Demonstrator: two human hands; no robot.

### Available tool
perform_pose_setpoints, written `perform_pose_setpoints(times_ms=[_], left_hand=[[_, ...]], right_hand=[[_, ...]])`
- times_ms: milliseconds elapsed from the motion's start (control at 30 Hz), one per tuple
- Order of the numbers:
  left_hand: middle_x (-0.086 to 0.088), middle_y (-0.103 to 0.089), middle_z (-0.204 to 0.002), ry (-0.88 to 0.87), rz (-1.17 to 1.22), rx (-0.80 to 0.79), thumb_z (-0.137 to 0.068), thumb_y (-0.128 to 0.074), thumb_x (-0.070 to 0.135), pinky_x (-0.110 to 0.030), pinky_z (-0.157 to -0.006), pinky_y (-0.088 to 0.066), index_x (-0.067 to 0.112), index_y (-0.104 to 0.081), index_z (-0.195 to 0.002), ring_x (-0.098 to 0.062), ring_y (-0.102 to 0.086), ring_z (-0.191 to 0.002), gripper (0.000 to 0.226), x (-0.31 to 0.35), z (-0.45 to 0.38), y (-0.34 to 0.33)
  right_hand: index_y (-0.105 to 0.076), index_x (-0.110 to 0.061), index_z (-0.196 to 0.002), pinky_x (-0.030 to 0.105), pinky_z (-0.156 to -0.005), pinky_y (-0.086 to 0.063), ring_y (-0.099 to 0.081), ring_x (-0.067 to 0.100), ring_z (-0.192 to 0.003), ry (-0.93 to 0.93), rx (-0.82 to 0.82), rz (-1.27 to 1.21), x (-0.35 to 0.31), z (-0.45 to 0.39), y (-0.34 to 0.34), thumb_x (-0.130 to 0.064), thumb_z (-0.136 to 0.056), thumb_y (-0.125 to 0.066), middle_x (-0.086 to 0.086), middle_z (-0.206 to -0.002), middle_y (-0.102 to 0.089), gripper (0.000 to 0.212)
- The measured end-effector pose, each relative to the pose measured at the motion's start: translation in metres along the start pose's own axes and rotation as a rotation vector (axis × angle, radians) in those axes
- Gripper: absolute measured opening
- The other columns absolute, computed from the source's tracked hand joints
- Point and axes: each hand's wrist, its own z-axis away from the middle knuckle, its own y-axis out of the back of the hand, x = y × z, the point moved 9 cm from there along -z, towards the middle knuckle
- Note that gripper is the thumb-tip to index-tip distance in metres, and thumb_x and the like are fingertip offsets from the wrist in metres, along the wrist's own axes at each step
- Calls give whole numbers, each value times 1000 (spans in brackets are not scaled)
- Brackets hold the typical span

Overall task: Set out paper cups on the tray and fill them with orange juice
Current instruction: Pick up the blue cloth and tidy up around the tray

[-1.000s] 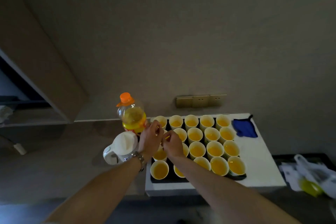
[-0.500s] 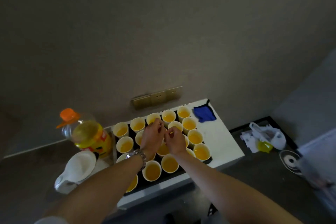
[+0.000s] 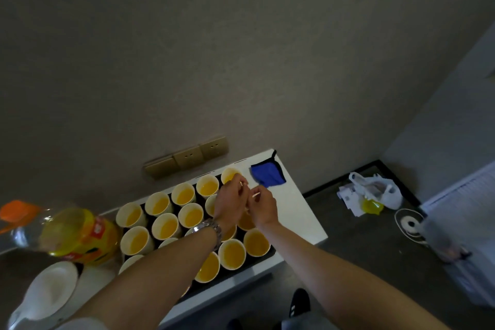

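Head view: round paper cups (image 3: 231, 254) of orange juice fill the black tray (image 3: 263, 255). Left hand (image 3: 230, 203) and right hand (image 3: 262, 205) hover together above them, each pinching something small I cannot make out

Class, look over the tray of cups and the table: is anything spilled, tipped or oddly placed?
Nothing stands out. The visible cups stand upright on the tray, each with juice, and no spill shows on the white table. The bottle stands capped beside the tray.
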Motion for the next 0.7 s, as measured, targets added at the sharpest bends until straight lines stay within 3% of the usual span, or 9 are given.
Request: perform_pose_setpoints(times_ms=[133,233,400,467,600,700], left_hand=[[5,-61,-74,20,5,-33,-106,-50,23,-38,-58,-51,22,-54,-96,-11,-61,-67,10,14,-23,-31],[2,-59,-76,-18,-68,-65,-105,-49,23,-39,-58,-46,20,-54,-95,-15,-58,-70,11,27,-45,-55],[1,-63,-89,16,-99,-81,-99,-53,18,-46,-74,-52,17,-59,-93,-19,-58,-84,8,26,-79,-94],[0,-65,-101,52,-123,-104,-98,-53,17,-45,-81,-53,19,-62,-101,-20,-60,-93,10,18,-90,-109],[-8,-58,-134,131,-228,-230,-94,-53,7,-45,-103,-46,14,-59,-130,-27,-53,-124,37,-3,-108,-140],[-12,-49,-145,177,-346,-257,-91,-56,5,-45,-110,-41,10,-52,-141,-33,-47,-131,50,-19,-124,-151]], right_hand=[[-50,-28,-82,38,-75,-57,-66,23,-82,-57,-14,-10,20,-31,18,-20,-97,-59,3,-91,-68,19],[-52,-26,-80,41,-74,-56,-67,27,-81,-103,-36,-22,36,-58,31,-17,-95,-56,4,-85,-68,18],[-51,-27,-72,43,-66,-55,-67,31,-74,-152,-42,-27,58,-99,46,-18,-92,-55,5,-76,-67,22],[-52,-25,-71,42,-66,-55,-67,30,-73,-160,-51,-15,65,-114,49,-20,-91,-56,4,-76,-67,21],[-53,-23,-76,34,-67,-49,-62,22,-74,-167,-89,39,79,-138,51,-14,-89,-59,-3,-79,-64,17],[-53,-19,-86,32,-64,-45,-61,24,-80,-172,-115,58,95,-154,51,-4,-85,-58,1,-88,-62,16]])
